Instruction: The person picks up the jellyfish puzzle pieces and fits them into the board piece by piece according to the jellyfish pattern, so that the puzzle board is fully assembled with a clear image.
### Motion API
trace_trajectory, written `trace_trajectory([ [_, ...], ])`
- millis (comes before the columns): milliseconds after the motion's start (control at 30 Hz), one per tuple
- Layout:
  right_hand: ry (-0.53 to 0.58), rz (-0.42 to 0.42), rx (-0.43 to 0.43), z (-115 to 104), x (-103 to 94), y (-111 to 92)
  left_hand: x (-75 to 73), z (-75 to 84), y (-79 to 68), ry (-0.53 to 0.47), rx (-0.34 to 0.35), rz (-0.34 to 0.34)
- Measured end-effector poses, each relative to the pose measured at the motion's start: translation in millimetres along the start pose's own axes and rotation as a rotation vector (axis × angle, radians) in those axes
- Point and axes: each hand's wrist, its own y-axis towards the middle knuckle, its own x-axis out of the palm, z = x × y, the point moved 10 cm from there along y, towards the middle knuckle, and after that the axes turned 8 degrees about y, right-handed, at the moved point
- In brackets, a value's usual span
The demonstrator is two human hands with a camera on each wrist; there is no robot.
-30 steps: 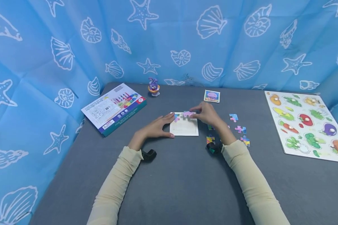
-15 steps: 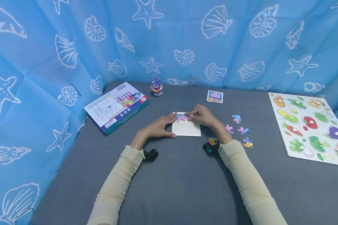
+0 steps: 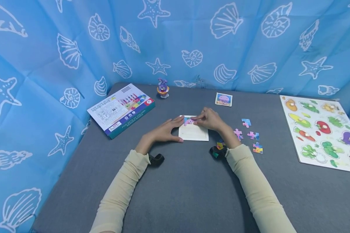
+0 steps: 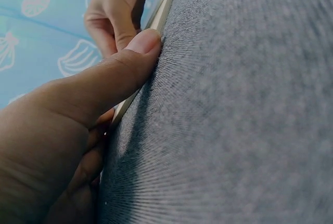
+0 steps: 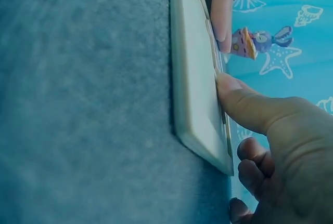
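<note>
Head view: I see the left hand holding the tray by its left side between thumb and fingers, while the right hand pinches a pink piece in the tray's far part. Loose pieces lie to the right. Left wrist: the left thumb rests on the tray's edge, other fingers partly hidden. Right wrist: the right thumb tip touches the tray's upper side, other fingers curled; a toy stands far left.
</note>
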Motion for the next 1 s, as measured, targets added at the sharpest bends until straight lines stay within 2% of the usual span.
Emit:
trace_trajectory([
  [133, 0.030, -0.014, 0.008, 3, -3.8, -6, 0.3, 2.2, 1.9, -0.004, 0.010, -0.002],
  [233, 0.059, -0.023, 0.023, 11, -15.6, -16, 1.7, 3.7, 2.9, -0.003, 0.016, -0.005],
  [300, 0.050, -0.004, 0.041, 18, -31.2, -26, 2.2, 4.0, 3.3, -0.003, 0.019, -0.003],
  [500, -0.041, 0.133, 0.098, 45, -92.9, -63, 0.0, 1.6, -0.7, -0.002, 0.016, 0.016],
  [633, -0.076, 0.140, 0.196, 73, -117.9, -88, -2.3, 0.2, -4.5, -0.006, 0.010, 0.021],
  [833, -0.047, 0.064, 0.315, 107, -125.9, -114, -0.8, 1.0, -3.8, 0.003, 0.011, 0.010],
  [1000, -0.034, 0.073, 0.349, 121, -127.2, -123, 0.4, 4.5, -1.5, 0.006, 0.016, 0.008],
])
